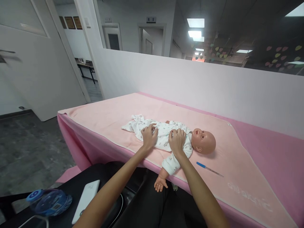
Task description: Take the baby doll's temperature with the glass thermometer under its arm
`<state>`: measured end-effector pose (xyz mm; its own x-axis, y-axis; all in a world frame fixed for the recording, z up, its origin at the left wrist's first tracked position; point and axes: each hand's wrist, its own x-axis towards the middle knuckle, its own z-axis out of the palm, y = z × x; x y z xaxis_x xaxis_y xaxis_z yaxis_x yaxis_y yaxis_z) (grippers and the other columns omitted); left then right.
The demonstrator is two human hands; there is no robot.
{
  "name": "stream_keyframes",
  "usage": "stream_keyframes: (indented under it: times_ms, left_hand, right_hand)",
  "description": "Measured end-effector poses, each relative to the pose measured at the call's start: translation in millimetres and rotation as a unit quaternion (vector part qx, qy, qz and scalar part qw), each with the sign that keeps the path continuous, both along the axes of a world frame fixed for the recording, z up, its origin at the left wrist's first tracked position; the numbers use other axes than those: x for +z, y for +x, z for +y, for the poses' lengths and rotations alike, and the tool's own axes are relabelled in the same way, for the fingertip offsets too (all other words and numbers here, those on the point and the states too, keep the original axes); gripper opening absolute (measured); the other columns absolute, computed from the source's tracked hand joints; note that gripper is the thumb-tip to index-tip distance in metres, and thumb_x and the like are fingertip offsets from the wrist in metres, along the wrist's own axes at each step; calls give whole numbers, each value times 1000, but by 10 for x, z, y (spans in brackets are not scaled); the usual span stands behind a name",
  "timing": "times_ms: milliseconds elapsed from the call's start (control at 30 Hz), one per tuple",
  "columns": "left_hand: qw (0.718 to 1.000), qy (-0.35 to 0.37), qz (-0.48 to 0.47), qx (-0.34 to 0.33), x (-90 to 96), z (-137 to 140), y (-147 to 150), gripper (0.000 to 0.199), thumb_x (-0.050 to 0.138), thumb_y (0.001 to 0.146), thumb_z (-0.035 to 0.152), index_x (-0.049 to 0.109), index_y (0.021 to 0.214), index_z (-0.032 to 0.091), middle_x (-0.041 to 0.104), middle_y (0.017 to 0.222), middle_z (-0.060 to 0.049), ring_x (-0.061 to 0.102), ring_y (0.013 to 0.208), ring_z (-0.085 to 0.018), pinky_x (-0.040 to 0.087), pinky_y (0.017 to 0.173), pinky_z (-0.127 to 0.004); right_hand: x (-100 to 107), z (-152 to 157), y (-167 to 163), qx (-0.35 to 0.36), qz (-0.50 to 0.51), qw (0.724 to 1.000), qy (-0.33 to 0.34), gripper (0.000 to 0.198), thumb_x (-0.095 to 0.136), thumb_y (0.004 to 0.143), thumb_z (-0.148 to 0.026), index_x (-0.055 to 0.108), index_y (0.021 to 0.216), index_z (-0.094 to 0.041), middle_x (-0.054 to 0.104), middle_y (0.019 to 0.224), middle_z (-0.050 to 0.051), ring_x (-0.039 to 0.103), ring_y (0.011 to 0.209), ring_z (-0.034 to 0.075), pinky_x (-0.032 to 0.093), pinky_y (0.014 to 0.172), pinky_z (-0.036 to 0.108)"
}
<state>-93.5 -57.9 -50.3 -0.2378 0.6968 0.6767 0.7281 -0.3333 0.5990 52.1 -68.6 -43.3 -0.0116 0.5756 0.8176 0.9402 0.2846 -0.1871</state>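
Observation:
A baby doll lies on its back, head to the right, dressed in a white printed garment whose loose lower end spreads to the left. At the doll's waist, my left hand is closed, its curled fingers on the cloth. My right hand is over the chest, with bent fingers closed on the fabric; the fingertips are partly hidden. One doll arm hangs over the near table edge, beside my right forearm. The other doll hand shows a little behind the body.
A pink blanket covers the table. A blue-handled pen-like stick lies near the doll's head. At lower left, a water bottle and a white power bank-like device rest on a black seat. A white partition stands behind the table.

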Motion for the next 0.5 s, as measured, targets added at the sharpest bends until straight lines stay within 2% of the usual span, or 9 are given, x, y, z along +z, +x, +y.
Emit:
stream_keyframes:
  times_ms: [100,267,367,433,500]
  left_hand:
    - [1000,-9,-22,-15,11,24,-16,16,47,83,29,57,94,24,63,77,-1,56,76,-18,30,85,-39]
    - [999,-11,-49,-7,37,19,-13,15,43,85,28,55,94,22,61,78,-1,55,78,-18,31,85,-39]
    - [998,-4,-69,4,47,6,-12,16,41,86,29,55,91,21,61,81,-2,55,78,-18,33,85,-39]
    - [998,-1,-70,4,44,9,-17,16,41,86,30,55,86,21,62,82,-2,55,77,-18,34,84,-39]
    - [998,2,-63,3,34,19,-23,17,42,85,30,55,83,21,62,81,-2,55,75,-19,34,82,-39]
  right_hand:
    - [-5,-5,-2,-16,-8,1000,4,20,43,84,-21,57,71,-19,49,69,5,41,73,20,30,68,33]
    - [26,-14,-29,-20,-23,999,-39,19,41,85,-22,58,77,-18,51,72,6,43,75,21,32,70,35]
    - [89,-102,-25,7,-27,999,-38,22,40,87,-27,57,96,-16,55,89,9,46,88,22,32,86,43]
    - [124,-254,50,45,-42,998,-11,27,38,88,-29,53,107,-16,55,102,11,45,101,23,24,98,49]
    - [118,-478,228,79,-57,995,10,27,38,89,-29,53,108,-18,56,106,10,46,106,22,18,103,51]
